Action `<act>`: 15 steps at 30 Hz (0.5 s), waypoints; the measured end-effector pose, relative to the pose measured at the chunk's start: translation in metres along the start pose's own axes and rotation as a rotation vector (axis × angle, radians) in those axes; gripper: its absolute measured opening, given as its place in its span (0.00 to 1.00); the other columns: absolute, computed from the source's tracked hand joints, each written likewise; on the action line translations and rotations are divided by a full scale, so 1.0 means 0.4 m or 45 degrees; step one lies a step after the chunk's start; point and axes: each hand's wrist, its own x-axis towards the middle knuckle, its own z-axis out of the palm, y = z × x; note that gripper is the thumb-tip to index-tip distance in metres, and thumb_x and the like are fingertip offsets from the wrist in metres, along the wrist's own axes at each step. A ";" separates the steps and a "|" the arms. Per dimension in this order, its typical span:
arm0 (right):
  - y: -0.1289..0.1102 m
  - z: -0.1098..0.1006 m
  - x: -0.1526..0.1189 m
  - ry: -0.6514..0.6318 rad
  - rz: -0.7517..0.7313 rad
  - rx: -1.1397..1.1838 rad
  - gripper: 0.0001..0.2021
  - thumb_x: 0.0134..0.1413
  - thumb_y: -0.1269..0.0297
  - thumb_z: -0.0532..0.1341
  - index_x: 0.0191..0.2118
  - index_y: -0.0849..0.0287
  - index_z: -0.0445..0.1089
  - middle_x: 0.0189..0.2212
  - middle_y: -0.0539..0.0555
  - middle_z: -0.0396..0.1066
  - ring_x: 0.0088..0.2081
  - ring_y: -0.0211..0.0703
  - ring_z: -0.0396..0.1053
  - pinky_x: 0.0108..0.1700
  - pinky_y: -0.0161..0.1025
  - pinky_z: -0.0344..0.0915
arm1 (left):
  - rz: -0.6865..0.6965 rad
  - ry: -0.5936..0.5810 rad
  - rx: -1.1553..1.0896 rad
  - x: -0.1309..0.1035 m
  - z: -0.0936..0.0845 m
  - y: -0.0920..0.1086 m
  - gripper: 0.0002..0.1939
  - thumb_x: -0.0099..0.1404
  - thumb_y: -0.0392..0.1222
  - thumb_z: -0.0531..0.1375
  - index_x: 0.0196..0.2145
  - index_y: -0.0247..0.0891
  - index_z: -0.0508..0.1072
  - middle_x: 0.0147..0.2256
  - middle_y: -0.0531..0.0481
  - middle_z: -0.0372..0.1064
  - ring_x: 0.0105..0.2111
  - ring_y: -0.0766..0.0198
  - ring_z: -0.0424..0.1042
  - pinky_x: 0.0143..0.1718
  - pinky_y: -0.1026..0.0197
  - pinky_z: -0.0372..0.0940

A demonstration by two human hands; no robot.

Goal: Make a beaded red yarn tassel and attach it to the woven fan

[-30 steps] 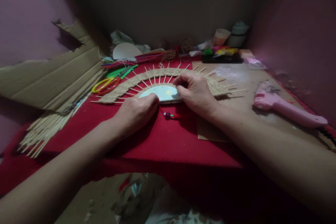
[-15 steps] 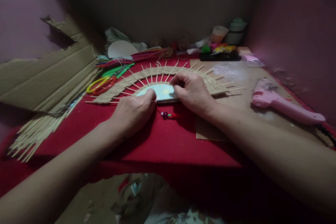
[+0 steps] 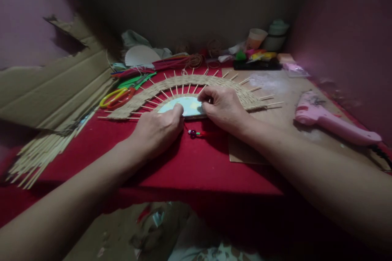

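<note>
A fan-shaped frame of thin sticks with a woven tan band point(image 3: 171, 83) lies on the red cloth point(image 3: 196, 171). At its inner centre is a pale blue half-round piece point(image 3: 188, 106) with a tan rim. My left hand point(image 3: 162, 126) is closed on the lower left edge of this piece, thumb on top. My right hand point(image 3: 223, 106) pinches at its upper right edge, fingers and thumb drawn together. Just below the piece lies a dark bead point(image 3: 192, 133) with a red tassel, partly in shadow.
Loose sticks point(image 3: 45, 155) lie at left beside cardboard point(image 3: 55, 94). Scissors with yellow and orange handles point(image 3: 118, 98) rest nearby. A pink glue gun point(image 3: 333, 122) lies on a board point(image 3: 281, 118) at right. A paper cup point(image 3: 256, 39) and cords point(image 3: 177, 62) stand behind.
Both hands keep their hold on the blue piece, with barely any movement. The view has shifted very slightly.
</note>
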 end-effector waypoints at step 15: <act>0.001 -0.003 0.000 -0.018 -0.007 0.002 0.11 0.45 0.79 0.56 0.29 0.59 0.73 0.27 0.51 0.73 0.30 0.40 0.67 0.36 0.38 0.61 | -0.481 0.271 -0.970 -0.076 -0.071 -0.052 0.08 0.63 0.41 0.58 0.41 0.39 0.71 0.26 0.54 0.69 0.22 0.69 0.66 0.25 0.64 0.61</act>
